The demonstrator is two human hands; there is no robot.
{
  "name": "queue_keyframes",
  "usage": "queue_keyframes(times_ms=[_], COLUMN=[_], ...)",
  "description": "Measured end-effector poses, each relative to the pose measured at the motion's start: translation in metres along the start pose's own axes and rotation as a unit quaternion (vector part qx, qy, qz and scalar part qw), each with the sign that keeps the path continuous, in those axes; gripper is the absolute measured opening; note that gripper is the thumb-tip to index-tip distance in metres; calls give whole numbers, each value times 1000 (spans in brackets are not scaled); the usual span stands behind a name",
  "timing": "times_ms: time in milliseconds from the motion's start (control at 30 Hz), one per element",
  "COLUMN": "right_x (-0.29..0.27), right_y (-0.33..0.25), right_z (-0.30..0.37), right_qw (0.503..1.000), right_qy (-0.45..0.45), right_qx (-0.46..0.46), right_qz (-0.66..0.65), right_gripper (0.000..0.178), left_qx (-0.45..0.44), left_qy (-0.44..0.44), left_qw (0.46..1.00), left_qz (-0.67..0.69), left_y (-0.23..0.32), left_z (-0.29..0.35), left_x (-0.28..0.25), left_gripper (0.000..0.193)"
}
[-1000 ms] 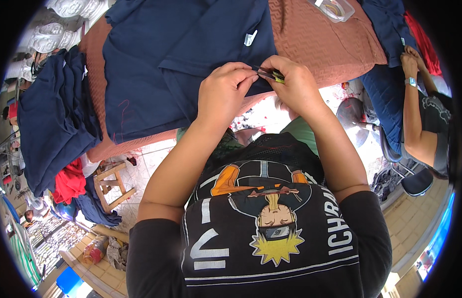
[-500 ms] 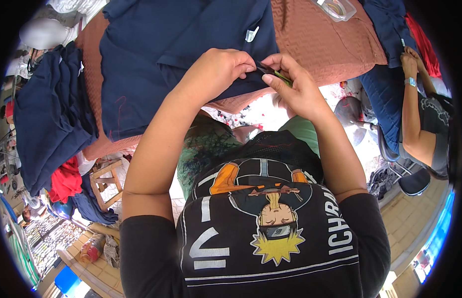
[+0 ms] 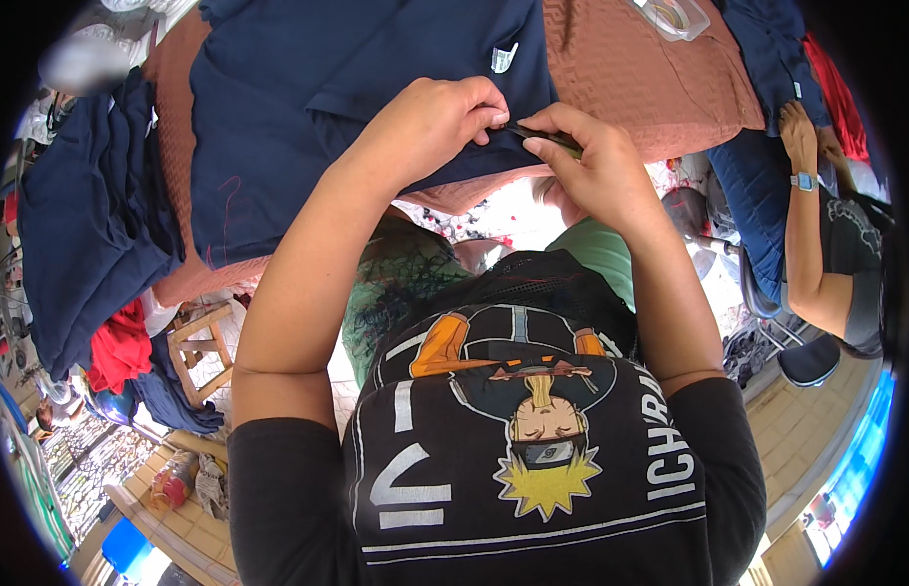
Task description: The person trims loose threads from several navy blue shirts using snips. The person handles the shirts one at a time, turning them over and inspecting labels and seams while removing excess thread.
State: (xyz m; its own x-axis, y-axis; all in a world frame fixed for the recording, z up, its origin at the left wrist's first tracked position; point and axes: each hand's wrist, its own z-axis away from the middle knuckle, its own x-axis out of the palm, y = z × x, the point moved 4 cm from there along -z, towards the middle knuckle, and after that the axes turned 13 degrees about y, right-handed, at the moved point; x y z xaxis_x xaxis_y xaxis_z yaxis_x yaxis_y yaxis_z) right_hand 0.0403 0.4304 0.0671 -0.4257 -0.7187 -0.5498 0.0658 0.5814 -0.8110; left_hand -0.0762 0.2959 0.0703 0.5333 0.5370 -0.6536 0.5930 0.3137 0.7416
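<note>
A navy garment with a small white label lies spread in front of me over a brown textured cloth. My left hand is over its near right part, thumb and fingers pinched together; what sits between them is too small to make out. My right hand grips small thread snips, dark-bladed with a bit of green at the handle. Their tips point left and reach close to my left fingertips. The snips' handle is mostly hidden by my right fingers.
Several navy garments hang in a pile at the left. A clear plastic container sits on the brown cloth at the far right. To the right, a co-worker's hand touches navy fabric. A wooden frame stands low left.
My left hand has moved slightly up and away from me. The right hand has turned a little, so less of the green handle shows. The co-worker's hands have shifted on their fabric.
</note>
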Motion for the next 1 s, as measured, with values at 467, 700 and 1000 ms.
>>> queue_keyframes(times_ms=[467, 700, 1000], right_x=[3, -14, -1], right_y=[-16, -11, -15], right_z=[-7, -7, -4], right_qw=[987, 991, 992], right_qy=[-17, 20, 37], right_qx=[-80, -64, -23], right_qz=[141, 120, -121], right_gripper=[17, 19, 23], left_qx=[-28, 116, -35], left_qy=[7, -106, 139], left_qw=[999, 984, 990], left_qz=[-39, 79, 15], left_y=[4, 34, 17], left_z=[-2, 22, 48], left_x=[4, -46, -29], left_gripper=[14, 19, 20])
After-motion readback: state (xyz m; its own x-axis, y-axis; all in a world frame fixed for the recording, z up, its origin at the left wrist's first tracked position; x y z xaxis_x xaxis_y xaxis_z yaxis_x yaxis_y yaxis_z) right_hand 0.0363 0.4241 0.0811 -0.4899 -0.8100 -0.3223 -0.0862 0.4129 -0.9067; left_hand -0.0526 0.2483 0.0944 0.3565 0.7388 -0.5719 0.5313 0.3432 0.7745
